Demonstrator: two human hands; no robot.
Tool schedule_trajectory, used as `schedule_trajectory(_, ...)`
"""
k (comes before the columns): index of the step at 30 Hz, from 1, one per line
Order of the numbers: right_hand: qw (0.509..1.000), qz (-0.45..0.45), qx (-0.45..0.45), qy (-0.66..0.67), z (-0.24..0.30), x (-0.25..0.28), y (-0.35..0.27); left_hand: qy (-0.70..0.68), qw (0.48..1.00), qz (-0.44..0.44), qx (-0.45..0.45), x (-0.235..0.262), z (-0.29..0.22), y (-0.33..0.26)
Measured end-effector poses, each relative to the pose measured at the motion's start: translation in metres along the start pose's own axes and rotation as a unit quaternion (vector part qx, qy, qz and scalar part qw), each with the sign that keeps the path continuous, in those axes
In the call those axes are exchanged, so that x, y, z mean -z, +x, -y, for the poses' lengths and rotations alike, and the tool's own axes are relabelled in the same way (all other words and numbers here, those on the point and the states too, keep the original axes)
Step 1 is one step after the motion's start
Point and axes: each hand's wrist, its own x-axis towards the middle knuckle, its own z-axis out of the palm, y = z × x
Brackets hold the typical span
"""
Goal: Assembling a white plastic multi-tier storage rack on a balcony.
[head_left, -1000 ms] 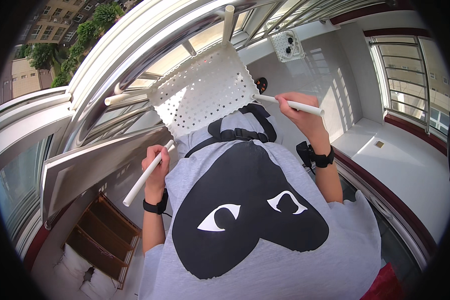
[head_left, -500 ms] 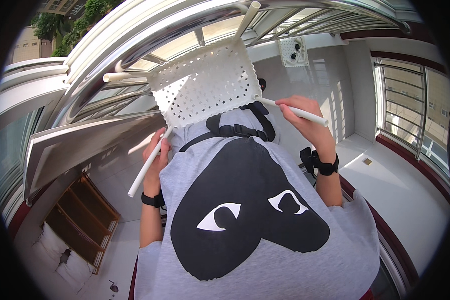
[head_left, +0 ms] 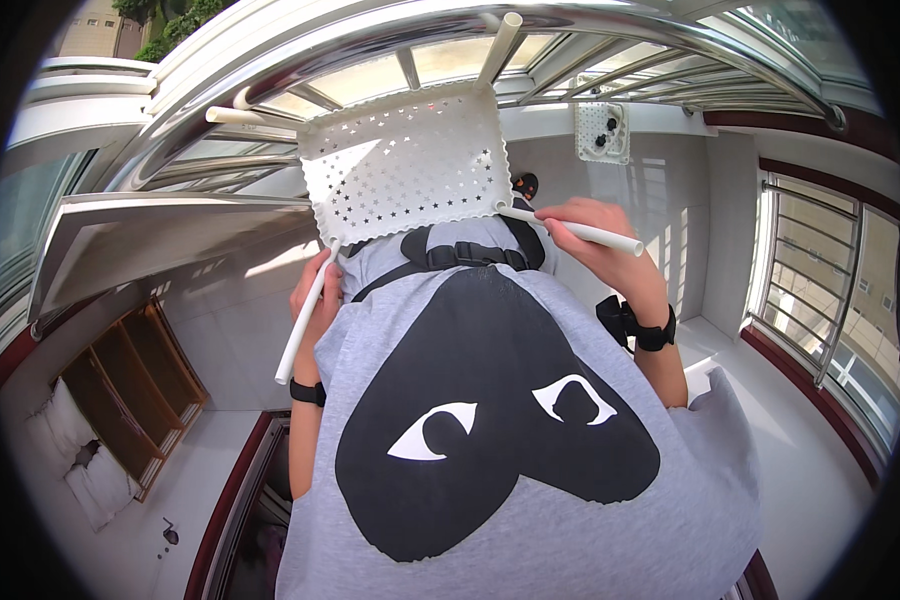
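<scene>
A white plastic shelf tray (head_left: 405, 160) with star-shaped holes and a scalloped edge is held in front of my body, with white tubes at its corners. My left hand (head_left: 325, 305) is closed round the left near tube (head_left: 295, 348), just below its corner. My right hand (head_left: 602, 222) pinches the right near tube (head_left: 618, 241), which slants out from the other near corner. From the far corners stick out a left far tube (head_left: 240, 117) and a right far tube (head_left: 505, 42).
A curved metal railing (head_left: 370, 50) runs past the tray's far side. Another white perforated tray (head_left: 590, 150) with small black parts lies on the floor ahead. An opened pale panel (head_left: 150, 240) stands to the left. Beyond it is a wooden rack (head_left: 135, 380) beside white cushions.
My view has turned slightly. The tray has tilted a little, its right near corner lower in view. Both hands stay closed on their tubes, the right one having shifted slightly left.
</scene>
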Motion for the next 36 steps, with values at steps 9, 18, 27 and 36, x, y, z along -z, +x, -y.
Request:
schedule_trajectory(9,0.998,-0.047,0.020,-0.024,0.000,-0.012,-0.006,-0.090,0.992,0.027,0.086,0.015,-0.008,0.014)
schedule_trajectory(18,0.995,-0.089,0.035,-0.024,-0.001,-0.022,-0.012,-0.082,0.991,0.057,0.094,0.020,-0.008,0.024)
schedule_trajectory(27,0.986,-0.146,0.066,-0.046,0.006,-0.023,0.002,0.017,0.993,0.119,0.019,0.018,-0.021,0.036)
schedule_trajectory(36,0.979,-0.156,0.086,-0.095,0.011,-0.024,0.006,-0.064,0.987,0.123,0.086,0.033,-0.012,0.023)
